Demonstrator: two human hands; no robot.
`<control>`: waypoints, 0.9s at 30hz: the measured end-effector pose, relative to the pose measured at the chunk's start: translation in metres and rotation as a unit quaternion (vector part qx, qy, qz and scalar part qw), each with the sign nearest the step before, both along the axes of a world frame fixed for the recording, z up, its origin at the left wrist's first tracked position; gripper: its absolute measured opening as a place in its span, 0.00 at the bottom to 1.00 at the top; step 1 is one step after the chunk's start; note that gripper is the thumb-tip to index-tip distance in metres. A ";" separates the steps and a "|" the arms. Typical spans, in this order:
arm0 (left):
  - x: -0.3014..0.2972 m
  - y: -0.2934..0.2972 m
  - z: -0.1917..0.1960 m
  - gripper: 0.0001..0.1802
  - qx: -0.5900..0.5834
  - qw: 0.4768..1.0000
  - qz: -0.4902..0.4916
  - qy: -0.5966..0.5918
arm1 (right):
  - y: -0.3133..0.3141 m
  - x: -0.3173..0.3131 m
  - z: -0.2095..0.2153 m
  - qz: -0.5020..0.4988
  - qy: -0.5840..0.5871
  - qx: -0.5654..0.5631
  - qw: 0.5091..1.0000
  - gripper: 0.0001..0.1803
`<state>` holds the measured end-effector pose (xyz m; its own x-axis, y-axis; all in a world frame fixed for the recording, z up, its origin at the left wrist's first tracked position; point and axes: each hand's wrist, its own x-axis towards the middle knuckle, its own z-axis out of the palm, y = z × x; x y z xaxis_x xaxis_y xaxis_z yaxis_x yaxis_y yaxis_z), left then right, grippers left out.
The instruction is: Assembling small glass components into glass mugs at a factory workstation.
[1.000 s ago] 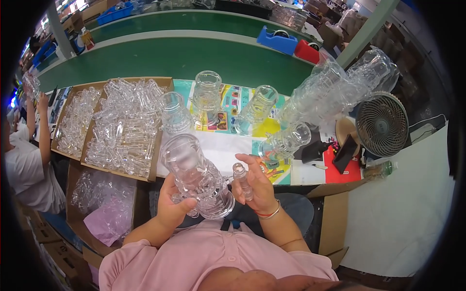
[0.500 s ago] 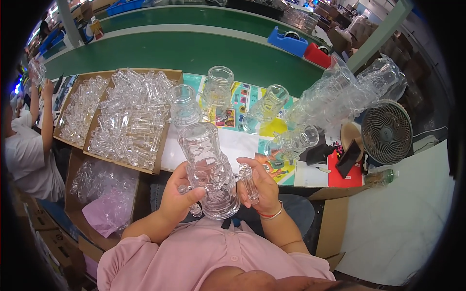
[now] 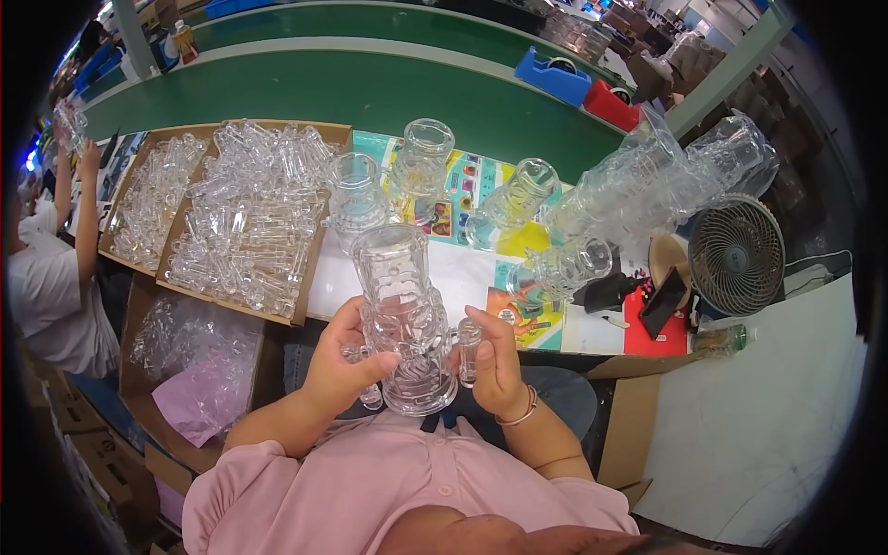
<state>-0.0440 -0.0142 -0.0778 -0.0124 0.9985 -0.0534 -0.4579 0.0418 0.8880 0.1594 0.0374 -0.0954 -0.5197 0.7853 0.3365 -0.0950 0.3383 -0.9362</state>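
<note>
A large clear ribbed jar-like vessel (image 3: 396, 277) stands tilted in front of my chest, its round open mouth facing up and away. My left hand (image 3: 344, 363) is closed around its left side, thumb across the front. A small clear piece (image 3: 370, 393) sticks out beside that side, under the hand. My right hand (image 3: 500, 368) grips a short clear handle-like piece (image 3: 469, 353) upright against the vessel's right side. Whether that piece is fixed to the wall, I cannot tell. Similar clear vessels stand on the table beyond, one (image 3: 424, 157) at the back and another (image 3: 359, 190) nearer.
A cardboard tray (image 3: 298, 310) full of clear handle-like pieces lies on the left. Bagged vessels (image 3: 620, 190) and a fan (image 3: 737, 250) are at the right. Blue (image 3: 552, 79) and red (image 3: 610, 106) tape dispensers sit farther back. A co-worker (image 3: 55, 287) is at far left.
My right fingers have shifted on the handle-like piece, which now sits more upright and closer against the vessel. The vessel has moved slightly right and stands a little straighter.
</note>
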 end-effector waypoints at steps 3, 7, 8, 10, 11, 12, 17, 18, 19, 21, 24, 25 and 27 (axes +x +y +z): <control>0.002 -0.002 0.002 0.36 0.014 0.999 0.006 -0.050 | 0.008 0.001 0.010 0.002 -0.013 0.058 0.998 0.23; 0.000 -0.008 -0.009 0.36 0.096 0.984 -0.116 0.100 | 0.018 0.004 0.022 0.035 0.058 -0.031 0.997 0.25; 0.004 -0.010 -0.010 0.37 0.106 0.975 -0.152 0.125 | 0.015 -0.002 0.032 0.067 0.065 -0.065 0.994 0.27; 0.007 -0.009 0.000 0.37 0.244 0.921 -0.160 0.259 | 0.003 0.006 0.021 0.194 0.008 -0.235 0.952 0.33; 0.010 -0.011 -0.007 0.36 0.221 0.924 -0.187 0.251 | -0.007 0.005 0.022 0.217 0.082 -0.341 0.911 0.37; 0.012 -0.013 -0.017 0.38 0.275 0.907 -0.197 0.251 | -0.013 0.001 0.030 0.244 0.149 -0.443 0.850 0.41; 0.018 -0.020 -0.013 0.43 0.225 0.901 -0.316 0.197 | -0.028 0.009 0.019 0.148 0.022 -0.453 0.879 0.39; 0.017 -0.017 -0.010 0.43 0.227 0.900 -0.313 0.200 | -0.025 0.009 0.020 0.154 0.003 -0.512 0.845 0.39; 0.017 -0.013 -0.006 0.38 0.249 0.893 -0.327 0.183 | -0.023 0.010 0.021 0.158 -0.016 -0.569 0.807 0.38; 0.024 -0.010 -0.031 0.30 0.295 0.872 -0.382 0.083 | -0.031 0.028 -0.013 0.239 -0.013 -0.406 0.882 0.36; 0.030 -0.011 -0.015 0.28 0.338 0.845 -0.387 0.146 | -0.037 0.039 -0.029 0.304 -0.006 -0.314 0.900 0.30; 0.024 -0.014 0.003 0.26 0.291 0.856 -0.400 0.149 | -0.038 0.023 0.019 0.300 0.053 -0.126 0.944 0.28; 0.027 -0.028 -0.008 0.29 0.345 0.849 -0.362 0.174 | -0.041 0.009 0.047 0.300 0.104 0.064 0.946 0.27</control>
